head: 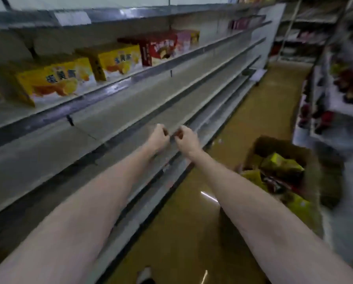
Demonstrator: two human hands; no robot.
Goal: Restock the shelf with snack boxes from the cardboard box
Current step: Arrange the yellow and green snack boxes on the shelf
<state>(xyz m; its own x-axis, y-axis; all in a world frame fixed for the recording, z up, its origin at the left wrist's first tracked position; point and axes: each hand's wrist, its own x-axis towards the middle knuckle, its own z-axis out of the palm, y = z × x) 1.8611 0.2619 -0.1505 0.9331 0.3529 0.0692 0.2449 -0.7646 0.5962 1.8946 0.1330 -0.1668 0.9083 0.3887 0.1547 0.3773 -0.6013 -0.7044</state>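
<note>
1. Shelf (114,93), far left: a yellow snack box (55,83) stands on the stocked tier near its front lip, with a second yellow box (118,60) to its right. The frame is blurred, so the print on both is unreadable.
2. Further right on the same tier: a red box (161,48), then a pink box (184,38) behind it. The tiers below hold no boxes in view.
3. Centre: left hand (158,137) with fingers curled in, holding nothing I can make out, poised over the front edge of a lower tier.
4. Just beside it: right hand (187,138), also curled, fingertips nearly meeting the left's. Whether a small item is pinched between them cannot be told through the blur.
5. Right, on the floor (181,222): cardboard box (284,167), open, with green and dark packets piled loosely inside. It sits well apart from both hands.
6. Judged risk: both arms are stretched toward the shelf while the stock lies low and to the right; a quick turn and reach could knock the carton's flap or catch a loosely piled packet.
7. Judged risk: boxes already near the front lip could be nudged off by a forearm passing in front of that tier.
8. Judged risk: the glossy floor may let the carton slide if leaned on
</note>
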